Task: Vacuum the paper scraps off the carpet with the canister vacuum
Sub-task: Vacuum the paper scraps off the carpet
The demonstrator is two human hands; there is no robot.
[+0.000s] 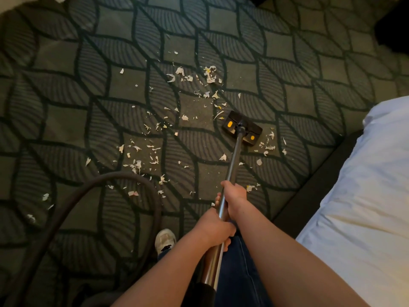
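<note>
Both hands hold the vacuum's metal wand [234, 160]. My right hand [235, 197] grips it higher up the tube, my left hand [215, 229] grips it closer to my body. The black floor head [242, 127] with two orange marks lies flat on the patterned carpet [66, 120], right of centre. White paper scraps [141, 162] are scattered across the carpet to the left of the head, beyond it [210, 74], and a few just right of it [269, 145].
A dark vacuum hose [73, 191] loops over the carpet at lower left. A bed with white sheets [363, 207] and a dark base fills the right side. My white shoe [164, 240] stands on the carpet below the hands.
</note>
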